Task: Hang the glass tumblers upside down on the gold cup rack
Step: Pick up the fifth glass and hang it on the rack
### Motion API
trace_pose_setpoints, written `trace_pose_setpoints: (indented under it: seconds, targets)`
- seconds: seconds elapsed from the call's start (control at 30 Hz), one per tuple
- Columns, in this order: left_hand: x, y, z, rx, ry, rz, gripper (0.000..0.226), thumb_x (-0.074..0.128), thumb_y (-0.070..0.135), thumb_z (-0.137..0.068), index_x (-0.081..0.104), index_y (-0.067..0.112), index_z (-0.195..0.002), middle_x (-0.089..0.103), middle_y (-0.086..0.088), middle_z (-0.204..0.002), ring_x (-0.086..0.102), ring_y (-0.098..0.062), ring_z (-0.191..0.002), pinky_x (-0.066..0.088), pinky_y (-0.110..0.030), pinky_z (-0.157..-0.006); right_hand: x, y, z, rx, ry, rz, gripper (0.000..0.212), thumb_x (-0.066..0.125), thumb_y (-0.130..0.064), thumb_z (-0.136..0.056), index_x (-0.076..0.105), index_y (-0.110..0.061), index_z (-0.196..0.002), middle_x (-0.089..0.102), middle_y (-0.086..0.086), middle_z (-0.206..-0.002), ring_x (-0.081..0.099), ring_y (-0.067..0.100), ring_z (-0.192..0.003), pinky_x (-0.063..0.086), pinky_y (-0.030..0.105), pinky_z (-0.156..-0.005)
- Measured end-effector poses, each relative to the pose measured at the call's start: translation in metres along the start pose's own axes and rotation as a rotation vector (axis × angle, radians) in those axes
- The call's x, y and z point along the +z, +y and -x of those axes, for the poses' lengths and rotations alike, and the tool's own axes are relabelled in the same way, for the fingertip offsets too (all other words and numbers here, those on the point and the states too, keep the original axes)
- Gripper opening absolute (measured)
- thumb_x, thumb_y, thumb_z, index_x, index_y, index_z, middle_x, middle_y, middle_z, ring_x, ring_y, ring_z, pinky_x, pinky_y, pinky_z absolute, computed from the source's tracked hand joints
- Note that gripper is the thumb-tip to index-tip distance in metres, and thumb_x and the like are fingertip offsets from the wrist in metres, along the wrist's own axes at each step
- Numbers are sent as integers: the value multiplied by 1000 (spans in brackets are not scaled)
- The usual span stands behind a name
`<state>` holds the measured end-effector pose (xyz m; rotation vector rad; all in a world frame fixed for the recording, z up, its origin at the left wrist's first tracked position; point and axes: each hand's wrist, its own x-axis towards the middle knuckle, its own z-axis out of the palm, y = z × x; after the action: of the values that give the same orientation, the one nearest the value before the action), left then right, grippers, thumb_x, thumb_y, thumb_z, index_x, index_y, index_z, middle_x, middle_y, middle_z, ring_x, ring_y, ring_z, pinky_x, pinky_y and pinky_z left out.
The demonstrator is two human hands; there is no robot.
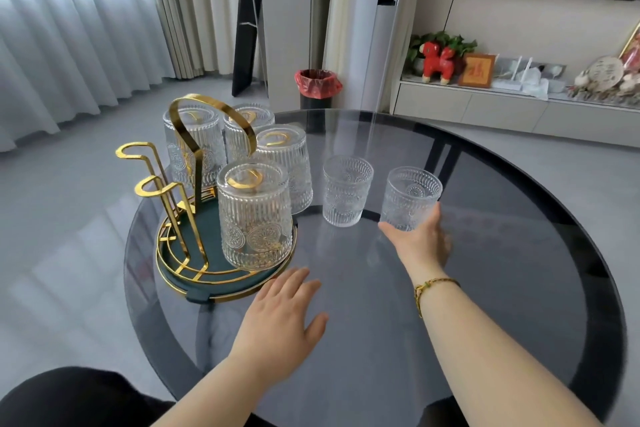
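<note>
The gold cup rack [187, 156] stands on a round dark green tray [221, 282] at the left of the smoked-glass table [502, 288]. Several ribbed glass tumblers hang upside down on its pegs, the nearest one [254, 218] at the front. Two gold pegs [145, 170] on the left side are bare. Two tumblers stand upright on the table: one in the middle [346, 191] and one to the right [410, 198]. My right hand [420, 243] cups the right tumbler's base, thumb and fingers around it. My left hand [280, 315] hovers flat, fingers apart, by the tray's front edge.
The round table's edge curves close on the left and the right. Beyond it, on the floor, stands a bin with a red bag [317, 88]. A low cabinet with ornaments [485, 94] runs along the right wall. Curtains hang on the left.
</note>
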<state>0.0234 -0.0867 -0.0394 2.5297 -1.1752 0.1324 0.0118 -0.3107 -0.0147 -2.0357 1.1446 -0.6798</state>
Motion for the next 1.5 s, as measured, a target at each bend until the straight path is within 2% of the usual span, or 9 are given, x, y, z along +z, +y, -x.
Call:
trace_pose_setpoints:
  seconds: [0.3,0.57,0.67,0.77,0.97,1.1,1.23,1.37,1.5]
  targets:
    - [0,-2,-1,0,26,17,47,35,47,-91,29,28,-134,21,9,-149,10,-7,-136,5,-24,-109,-3,2,2,-2,-24,-103,70,73,-35,-61,36,-11,-116,53,9,-120,46,32,-110,42,38,-89]
    - [-9,3,2,13,49,52,42,43,41,-91,39,25,-130,33,8,-143,21,-7,-133,14,-23,-107,-42,-9,25,-136,-102,-331,69,74,-25,-62,35,-20,-119,46,-7,-110,46,13,-96,35,26,-75]
    - [-26,3,12,56,132,68,34,77,28,-69,66,20,-100,66,4,-108,60,-10,-103,48,-23,-83,-66,-28,29,-253,-116,-307,65,73,-25,-61,38,-25,-116,50,-6,-109,49,13,-95,37,25,-73]
    - [-38,-8,26,46,259,112,27,87,17,-55,71,21,-77,72,7,-80,68,-9,-76,53,-23,-59,-87,-54,38,-402,-163,-321,55,71,-24,-62,38,-35,-105,50,-11,-105,49,10,-96,36,19,-69]
    - [-67,-44,51,-96,442,187,7,69,10,-65,71,13,-72,71,1,-75,60,-7,-76,51,-22,-60,-110,-118,60,-652,-225,-337,53,71,-27,-64,36,-46,-99,40,-33,-96,42,-21,-88,34,5,-66]
    - [-69,-71,63,-271,459,148,30,80,0,-64,69,8,-91,71,-9,-93,67,-26,-84,54,-36,-68,-109,-163,66,-747,-340,-368,58,70,-27,-61,36,-33,-108,46,-23,-100,45,-29,-78,37,-4,-59]
    - [-63,-93,59,-323,348,147,52,57,30,-88,36,18,-134,35,-1,-144,32,-20,-131,22,-32,-108,-99,-201,70,-798,-461,-350,54,73,-28,-60,38,-39,-99,54,-7,-109,55,-1,-94,45,18,-77]
    - [-56,-108,52,-268,290,122,58,33,50,-92,19,21,-140,14,0,-151,8,-15,-138,-5,-23,-107,-84,-234,77,-854,-555,-301,49,70,-38,-53,41,-41,-92,56,-14,-103,57,4,-96,46,26,-84]
    - [-62,-105,55,-217,262,114,93,-7,68,-81,47,9,-128,47,-10,-135,40,-31,-125,-3,-20,-107,-69,-265,84,-916,-604,-130,69,71,-49,-52,39,-30,-111,54,-4,-115,53,13,-105,46,28,-88]
